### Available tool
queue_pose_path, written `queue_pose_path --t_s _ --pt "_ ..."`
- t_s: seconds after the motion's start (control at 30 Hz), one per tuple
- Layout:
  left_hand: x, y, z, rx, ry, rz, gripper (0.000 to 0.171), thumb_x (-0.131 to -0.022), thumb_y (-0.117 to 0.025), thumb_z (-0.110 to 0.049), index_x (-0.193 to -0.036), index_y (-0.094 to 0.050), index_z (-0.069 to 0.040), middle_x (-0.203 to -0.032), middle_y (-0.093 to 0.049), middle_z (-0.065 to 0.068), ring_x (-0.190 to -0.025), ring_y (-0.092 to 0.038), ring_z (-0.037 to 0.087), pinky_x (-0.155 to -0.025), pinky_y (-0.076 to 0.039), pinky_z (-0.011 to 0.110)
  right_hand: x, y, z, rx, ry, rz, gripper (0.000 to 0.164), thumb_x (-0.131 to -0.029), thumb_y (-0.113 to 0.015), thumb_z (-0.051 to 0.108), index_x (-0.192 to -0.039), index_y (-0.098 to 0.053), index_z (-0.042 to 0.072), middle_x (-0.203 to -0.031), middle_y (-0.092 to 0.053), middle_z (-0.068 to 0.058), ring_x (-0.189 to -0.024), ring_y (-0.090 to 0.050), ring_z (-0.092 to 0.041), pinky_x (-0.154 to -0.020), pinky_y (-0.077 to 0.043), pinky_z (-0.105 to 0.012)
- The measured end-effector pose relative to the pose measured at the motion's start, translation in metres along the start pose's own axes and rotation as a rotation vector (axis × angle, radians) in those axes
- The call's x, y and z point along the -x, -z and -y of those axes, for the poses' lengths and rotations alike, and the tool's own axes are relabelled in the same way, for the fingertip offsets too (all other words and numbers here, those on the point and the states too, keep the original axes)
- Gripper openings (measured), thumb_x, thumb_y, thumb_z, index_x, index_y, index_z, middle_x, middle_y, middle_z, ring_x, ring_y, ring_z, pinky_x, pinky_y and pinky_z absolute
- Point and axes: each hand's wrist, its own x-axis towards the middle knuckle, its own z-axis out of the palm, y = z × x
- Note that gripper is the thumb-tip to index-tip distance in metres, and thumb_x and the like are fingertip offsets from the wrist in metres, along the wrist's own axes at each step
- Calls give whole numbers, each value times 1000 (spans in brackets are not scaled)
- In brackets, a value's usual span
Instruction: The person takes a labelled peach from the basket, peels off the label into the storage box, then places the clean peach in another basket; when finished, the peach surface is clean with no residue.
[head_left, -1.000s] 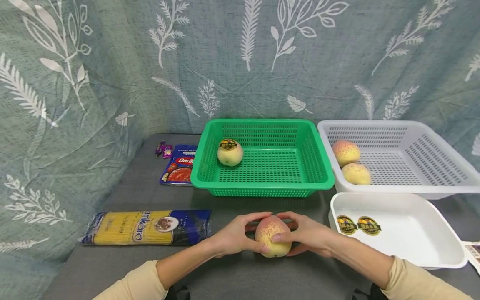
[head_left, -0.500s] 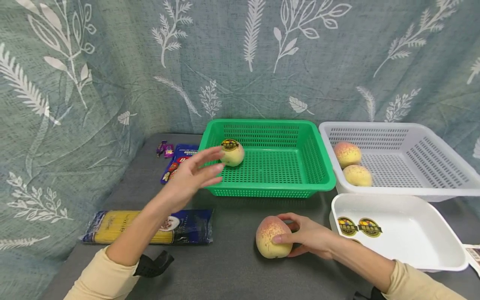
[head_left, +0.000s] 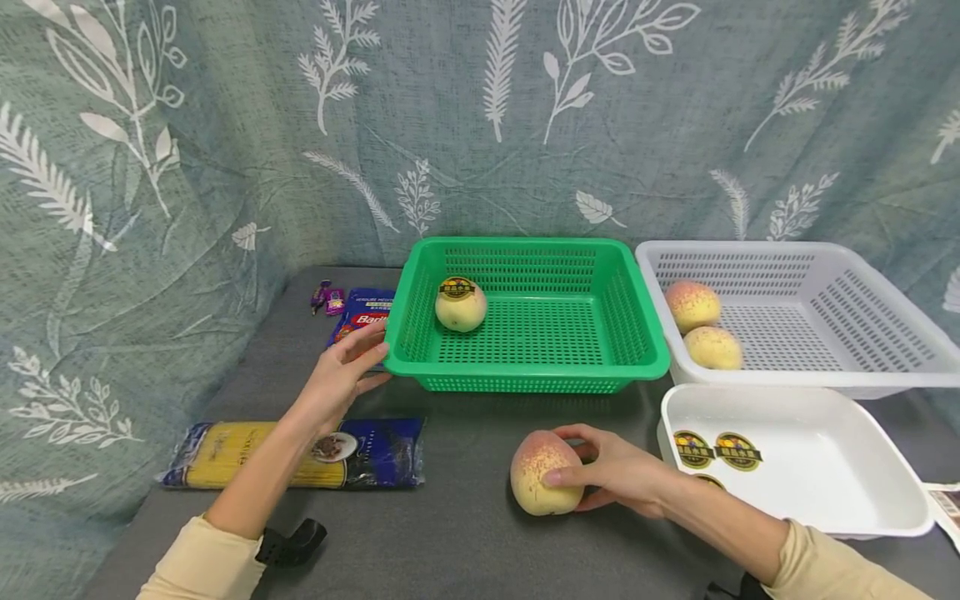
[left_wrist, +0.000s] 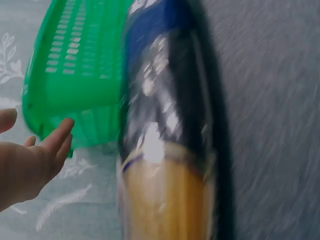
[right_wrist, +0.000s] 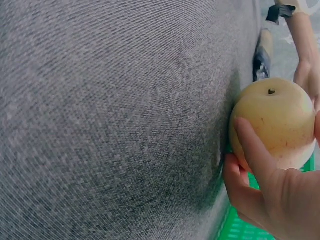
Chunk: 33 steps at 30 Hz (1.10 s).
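My right hand (head_left: 618, 473) grips a large yellow and pink peach (head_left: 543, 475) from its right side on the dark table. In the right wrist view the thumb lies across the peach (right_wrist: 280, 120), below its stem end. My left hand (head_left: 341, 375) is at the front left corner of the green basket (head_left: 517, 371), fingers loosely spread and fingertips right at the rim. Below that hand, the left wrist view shows a pasta packet (left_wrist: 170, 125) and the basket's slotted wall (left_wrist: 75, 95). Inside the basket, at its left, sits another peach (head_left: 461, 308) bearing a black and gold sticker.
A light grey basket (head_left: 862, 379) with two peaches (head_left: 693, 306) stands at the back right. A white tray (head_left: 810, 467) bearing similar stickers is before it. A blue Barilla pouch (head_left: 367, 312) and small purple sweets (head_left: 327, 298) lie at the back left, partly beside the basket.
My left hand has let go of the peach, swung up and left toward the green basket, then dropped slightly to its corner. The right hand keeps holding the peach in place.
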Motion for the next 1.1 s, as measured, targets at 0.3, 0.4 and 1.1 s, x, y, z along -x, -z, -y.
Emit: queue_pose_path --t_s 0.3,0.4,1.1 --pt "-8 -17 4 71 40 34 54 -104 -39 -7 -153 -18 -8 -157 -6 15 -136 -27 37 -107 -33 48 1 3 -3 -14 29 7 77 -83 -76 18 -142 -32 -4 -122 -48 -23 -93 -61 -27 -77 -55 -44" --pt "-9 -18 3 78 44 29 54 -104 -38 -7 -153 -18 -8 -156 -7 16 -136 -27 37 -107 -33 48 4 7 2 -28 56 19 75 -83 -75 16 -142 -33 -4 -119 -51 -21 -92 -62 -28 -76 -56 -45" --pt "-8 -15 5 95 45 40 56 -103 -41 -10 -154 -18 -10 -152 -20 21 -123 -47 26 -107 -34 47 80 230 106 307 191 -355 67 -99 -54 12 -150 -11 6 -121 -43 -1 -99 -58 -8 -82 -55 -39"
